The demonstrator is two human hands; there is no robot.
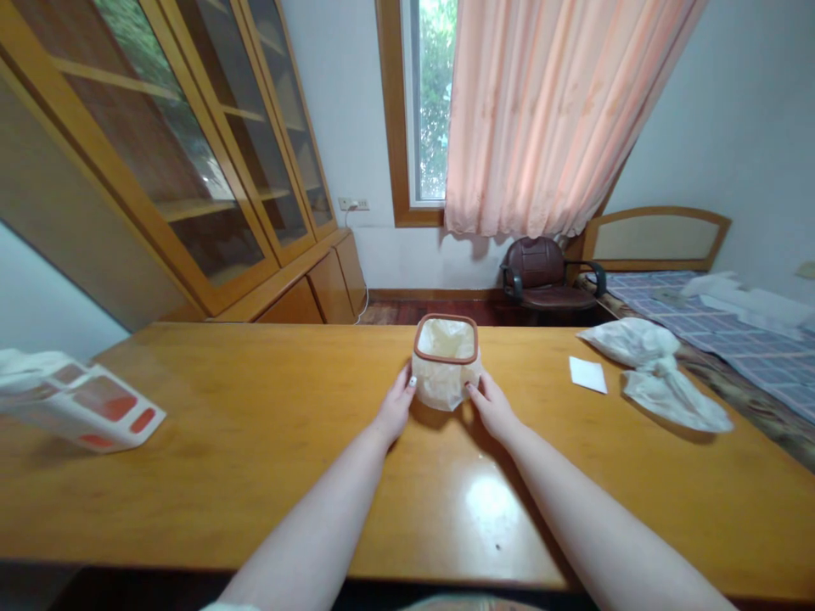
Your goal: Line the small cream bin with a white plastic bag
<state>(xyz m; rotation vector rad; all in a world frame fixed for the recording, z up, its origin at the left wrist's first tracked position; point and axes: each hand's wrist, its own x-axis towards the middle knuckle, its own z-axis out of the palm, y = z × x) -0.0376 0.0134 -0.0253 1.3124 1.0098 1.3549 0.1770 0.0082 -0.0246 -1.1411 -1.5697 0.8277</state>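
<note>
A small bin [439, 383] with a square brown rim stands upright at the far middle of the wooden table. A thin whitish plastic bag lines it and hangs down over its outside. My left hand [397, 402] grips the bin's left side, thumb toward me. On the opposite side my right hand [491, 405] is closed against the bag-covered wall. Both sets of fingers are partly hidden behind the bin. Inside the rim, the crumpled liner covers the walls.
A tied white plastic bag [655, 367] and a white paper square [587, 374] lie at the table's [267, 475] right. At the left is a white-and-red container [115, 412]. Beyond are a chair [551, 276], a bed [732, 327] and a glass-door cabinet [220, 293].
</note>
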